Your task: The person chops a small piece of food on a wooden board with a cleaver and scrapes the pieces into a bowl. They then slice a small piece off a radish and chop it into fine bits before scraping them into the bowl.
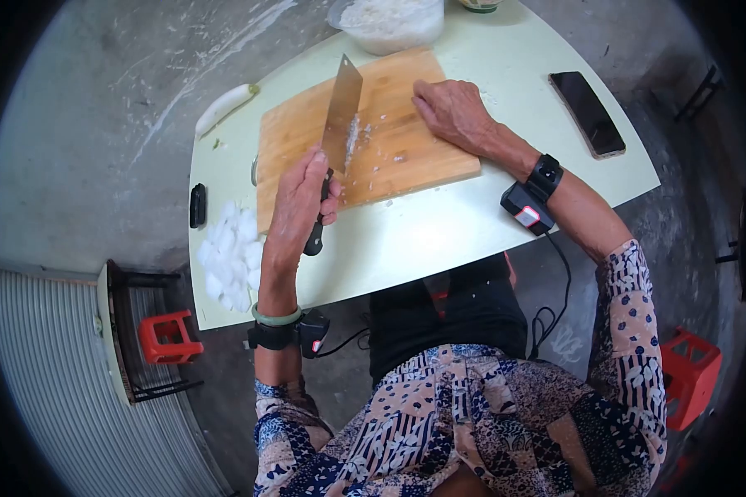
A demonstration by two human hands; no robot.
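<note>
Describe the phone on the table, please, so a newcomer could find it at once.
Start at the pale table and find the wooden cutting board where the right hand lies flat. To the right of that hand, near the table's edge, lies the phone: a long, flat, dark slab, far larger than the small black object at the opposite edge.

Left hand (302, 199): fingers curled tight, wrist straight | right hand (452, 112): flat, palm down, fingers together, forearm extended
</note>
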